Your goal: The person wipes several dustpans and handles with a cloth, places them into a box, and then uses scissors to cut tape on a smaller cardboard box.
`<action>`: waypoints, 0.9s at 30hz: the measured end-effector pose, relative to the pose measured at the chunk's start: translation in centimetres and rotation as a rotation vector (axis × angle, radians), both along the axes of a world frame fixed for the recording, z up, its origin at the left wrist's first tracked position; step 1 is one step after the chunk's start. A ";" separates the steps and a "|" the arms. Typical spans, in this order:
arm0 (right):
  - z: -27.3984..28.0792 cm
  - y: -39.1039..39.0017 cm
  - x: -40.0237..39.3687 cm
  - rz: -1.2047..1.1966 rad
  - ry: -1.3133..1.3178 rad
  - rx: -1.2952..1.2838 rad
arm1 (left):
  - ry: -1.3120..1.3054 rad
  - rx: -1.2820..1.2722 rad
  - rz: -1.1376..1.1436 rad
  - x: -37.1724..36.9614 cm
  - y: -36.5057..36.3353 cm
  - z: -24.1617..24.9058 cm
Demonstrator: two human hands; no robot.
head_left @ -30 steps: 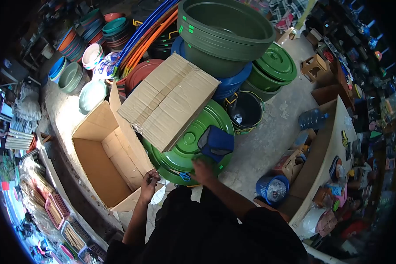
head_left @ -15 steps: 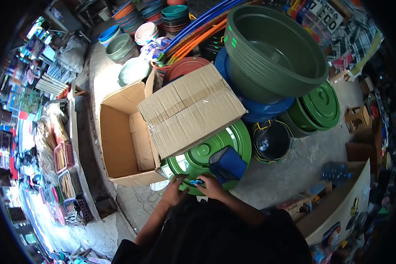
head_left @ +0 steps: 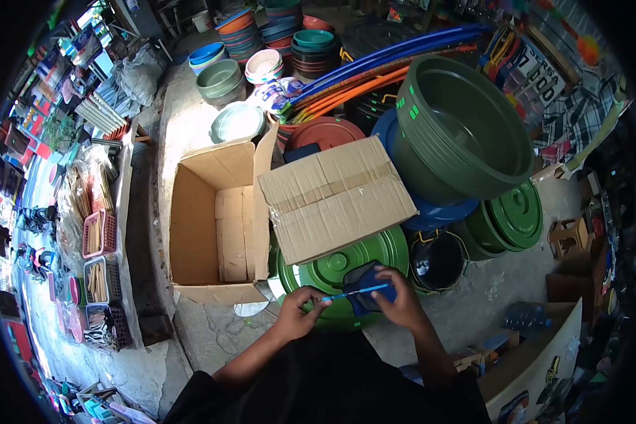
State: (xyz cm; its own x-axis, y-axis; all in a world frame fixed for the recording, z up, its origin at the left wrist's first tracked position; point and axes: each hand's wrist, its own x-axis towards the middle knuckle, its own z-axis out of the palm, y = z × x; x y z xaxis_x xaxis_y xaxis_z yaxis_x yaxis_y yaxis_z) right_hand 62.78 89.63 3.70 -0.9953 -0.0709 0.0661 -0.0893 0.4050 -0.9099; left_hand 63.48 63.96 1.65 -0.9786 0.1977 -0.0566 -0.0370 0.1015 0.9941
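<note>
A thin blue strip is stretched between my two hands above a round green lid. Its left end is pinched by my left hand, its right end by my right hand. Behind and below the strip, a dark and blue folded cloth lies on the lid, partly covered by my right hand. A closed, taped cardboard box rests over the lid's far part. To its left stands an open, empty cardboard box.
Large green tubs are stacked at the upper right, with a black bucket below them. Orange and blue hoses run behind the taped box. A low open carton stands at the lower right.
My hands have moved apart, the right one further right and over the cloth. The small blue bundle between them is now a long thin strip. The view has shifted too.
</note>
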 end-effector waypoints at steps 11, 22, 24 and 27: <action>9.3 -10.8 -10.8 0.303 0.156 0.698 | 0.353 -0.231 0.430 -8.8 -4.9 1.4; 4.8 -14.0 -18.3 0.466 0.499 0.958 | 0.047 -0.052 0.152 -11.7 -5.3 -3.1; 4.7 -14.1 -18.3 0.470 0.501 0.962 | 0.097 -0.097 0.163 -11.7 -5.1 -3.2; 4.6 -14.2 -18.3 0.467 0.511 0.963 | 0.125 -0.092 0.185 -11.7 -5.0 -3.1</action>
State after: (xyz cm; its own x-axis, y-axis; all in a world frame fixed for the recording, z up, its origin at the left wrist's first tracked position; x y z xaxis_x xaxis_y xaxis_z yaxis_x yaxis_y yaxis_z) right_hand 44.45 75.48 8.29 -0.7337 -0.6581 0.1689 -0.6745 0.7354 -0.0646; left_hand 51.80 58.93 -1.46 -0.9982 0.0144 0.0582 0.0598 0.1945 0.9791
